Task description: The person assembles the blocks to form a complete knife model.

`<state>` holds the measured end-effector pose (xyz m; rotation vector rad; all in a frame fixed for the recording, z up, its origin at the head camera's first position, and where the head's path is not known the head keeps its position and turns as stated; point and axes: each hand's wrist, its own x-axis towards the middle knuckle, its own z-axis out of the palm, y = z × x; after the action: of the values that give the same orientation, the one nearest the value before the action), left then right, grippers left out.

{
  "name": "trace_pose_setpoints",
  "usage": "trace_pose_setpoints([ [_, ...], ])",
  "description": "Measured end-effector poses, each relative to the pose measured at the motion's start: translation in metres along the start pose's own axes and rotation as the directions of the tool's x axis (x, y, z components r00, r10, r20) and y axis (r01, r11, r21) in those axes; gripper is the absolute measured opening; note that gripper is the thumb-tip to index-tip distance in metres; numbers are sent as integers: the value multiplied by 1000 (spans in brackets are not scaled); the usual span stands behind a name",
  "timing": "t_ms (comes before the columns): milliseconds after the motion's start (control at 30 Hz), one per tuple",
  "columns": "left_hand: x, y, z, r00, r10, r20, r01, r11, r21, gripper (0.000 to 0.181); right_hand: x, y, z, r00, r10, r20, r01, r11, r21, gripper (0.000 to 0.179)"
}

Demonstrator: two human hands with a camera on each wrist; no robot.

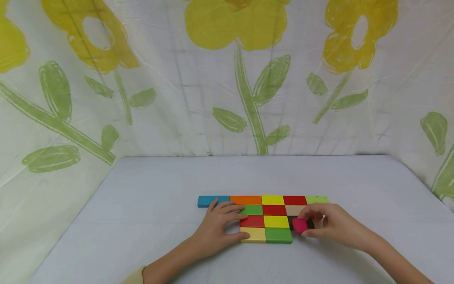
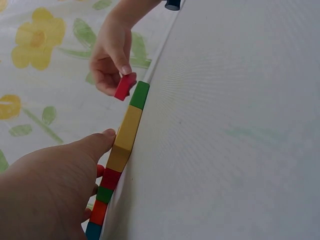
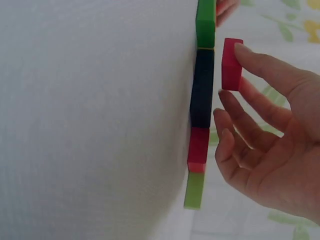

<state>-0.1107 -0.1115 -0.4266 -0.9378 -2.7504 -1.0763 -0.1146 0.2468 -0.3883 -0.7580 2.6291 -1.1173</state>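
Observation:
Coloured blocks lie flat on the table, packed edge to edge in rows. My left hand (image 1: 215,225) lies along their left side, fingers spread and fairly straight, with fingertips at the green block (image 1: 252,210) and red block (image 1: 252,221). Its thumb reaches the pale yellow block (image 1: 252,235) in the front row. Thumb and fingers of my right hand (image 1: 337,224) pinch a small pinkish-red block (image 3: 231,65). That piece is raised over the black block (image 1: 311,223) and partly hides it. Beside the black block are a yellow block (image 1: 276,221) and a beige block (image 1: 295,210).
The back row runs from a blue block (image 1: 213,201) through orange, yellow and red to a light green block (image 1: 317,199). A green block (image 1: 278,235) ends the front row. Behind the white-covered table (image 1: 149,189) hangs a flower-printed curtain (image 1: 198,86).

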Motion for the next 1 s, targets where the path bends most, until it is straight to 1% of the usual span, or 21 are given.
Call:
trace_pose_setpoints([
  [100, 0, 0, 0, 1000, 1, -2, -1, 1000, 0, 43, 0, 0, 2, 1000, -26, 2, 26, 1000, -1, 31],
  [200, 0, -1, 0, 1000, 4, -3, -4, 1000, 1, 43, 0, 0, 4, 999, -38, 23, 38, 999, 0, 30],
  [367, 0, -2, 1, 1000, 4, -1, -4, 1000, -2, 43, 0, 1, 6, 997, -40, 63, 39, 999, 14, 29],
  [533, 0, -2, 1, 1000, 2, 3, -2, 1000, -3, 43, 1, 1, 8, 995, -42, 94, 38, 998, 50, 30],
  [600, 0, -2, 1, 1000, 1, 4, -1, 1000, -2, 43, 0, 2, 9, 994, -48, 97, 43, 997, 57, 30],
  [733, 0, -1, 1, 1000, -1, 4, 1, 1000, -3, 43, 0, 7, 11, 994, -63, 91, 60, 997, 39, 30],
  [900, 0, -1, 0, 1000, 2, 4, -2, 1000, 0, 43, 0, 7, 13, 994, -46, 94, 43, 998, 34, 32],
  [1000, 0, -1, 0, 1000, 3, 5, -3, 1000, 4, 43, 0, 4, 13, 995, -21, 99, 17, 999, 37, 33],
])
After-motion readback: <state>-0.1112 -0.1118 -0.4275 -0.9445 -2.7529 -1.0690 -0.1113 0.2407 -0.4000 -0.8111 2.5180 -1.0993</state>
